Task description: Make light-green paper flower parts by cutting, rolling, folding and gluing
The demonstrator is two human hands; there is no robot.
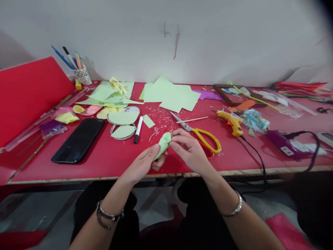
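Note:
Near the front edge of the red table, a rolled piece of light green paper (164, 142) is held between both hands. My left hand (148, 158) is closed around its lower end, with the thumb on top. The fingertips of my right hand (189, 147) pinch its upper end. Just beyond my right hand lie scissors with yellow handles (208, 139) and a thin wooden stick (194, 120). A black-and-white marker (138, 130) and a small green paper rectangle (148, 121) lie beyond my left hand. Two leaf-like green paper cutouts (123, 118) rest on round rolls beside the marker.
A black phone (78, 140) lies at left, near a pen cup (83, 75). Green paper sheets (171, 93) spread along the back. At right are a yellow glue gun (231, 121), a purple power strip (288, 144) with cables, and a brown tray (225, 97). Paper scraps litter the middle.

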